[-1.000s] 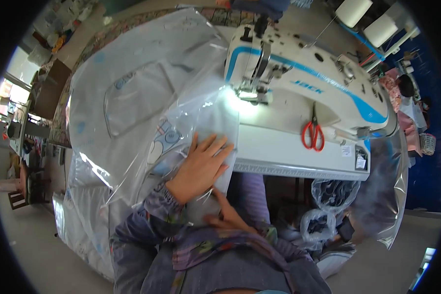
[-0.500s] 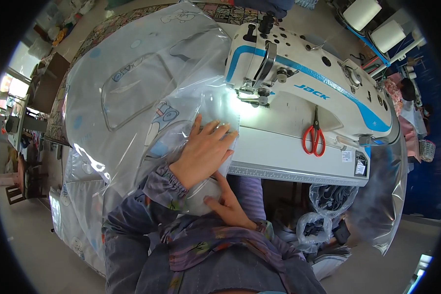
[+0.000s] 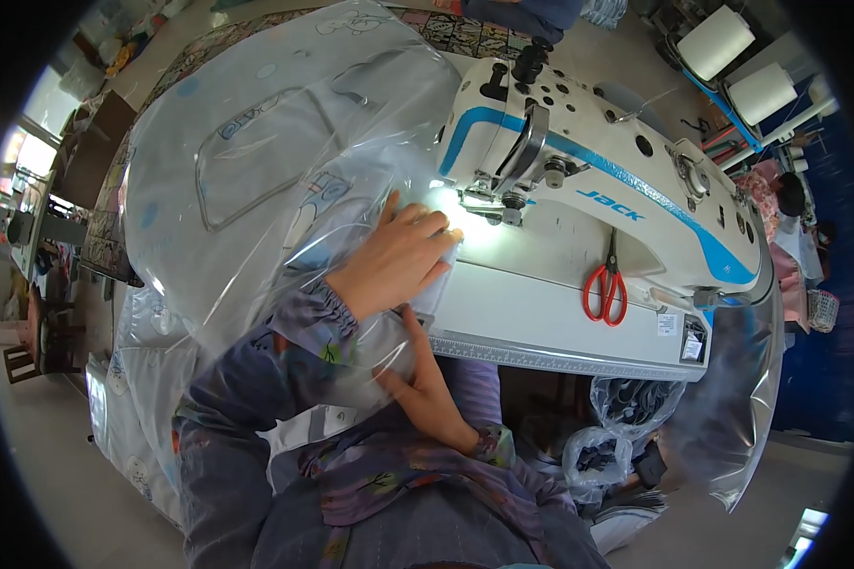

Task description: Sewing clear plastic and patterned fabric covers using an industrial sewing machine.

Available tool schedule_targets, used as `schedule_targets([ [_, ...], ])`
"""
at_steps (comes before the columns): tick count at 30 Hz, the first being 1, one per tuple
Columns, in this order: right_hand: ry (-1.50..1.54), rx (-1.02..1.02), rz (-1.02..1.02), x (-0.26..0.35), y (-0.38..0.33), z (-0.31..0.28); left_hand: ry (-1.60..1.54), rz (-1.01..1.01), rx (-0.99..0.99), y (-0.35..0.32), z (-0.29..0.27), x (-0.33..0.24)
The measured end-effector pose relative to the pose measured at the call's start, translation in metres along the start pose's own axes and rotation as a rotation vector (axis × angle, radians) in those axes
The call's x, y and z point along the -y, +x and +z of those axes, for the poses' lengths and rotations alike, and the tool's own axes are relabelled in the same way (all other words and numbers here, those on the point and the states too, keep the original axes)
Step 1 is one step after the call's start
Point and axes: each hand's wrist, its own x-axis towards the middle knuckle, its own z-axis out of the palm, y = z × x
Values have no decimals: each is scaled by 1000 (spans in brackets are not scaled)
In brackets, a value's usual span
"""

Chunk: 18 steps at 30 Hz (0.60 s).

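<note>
A large clear plastic sheet [image 3: 256,180] with printed cartoon figures and blue dots spreads over the left of the sewing table. Its right edge lies by the lit presser foot [image 3: 489,211] of a white and blue sewing machine [image 3: 598,161]. My left hand [image 3: 397,258] lies on the sheet just in front of the foot, fingers spread and slightly bent, fingertips near the light. Closer to my body, my right hand [image 3: 429,394] grips the sheet's near part at the table edge, thumb on top; some of its fingers are hidden by the plastic.
Red-handled scissors [image 3: 604,292] lie on the machine bed, right of the foot. White thread cones [image 3: 716,43] stand at the far right. Bags of dark material [image 3: 626,403] sit below the table edge. More plastic [image 3: 731,398] hangs at the right end.
My left hand has moved slightly forward with the sheet, closer to the presser foot, its fingers more bent. My right hand keeps its grip. The view has shifted a little.
</note>
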Motion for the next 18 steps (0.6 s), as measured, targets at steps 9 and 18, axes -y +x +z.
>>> schedule_targets([
  [9, -13, -78, -98, 2, 23, -7, 138, 40, 22, 16, -1, 11],
  [18, 256, -117, -59, 21, 14, -33, -41, -53, 202, 24, -17, 0],
])
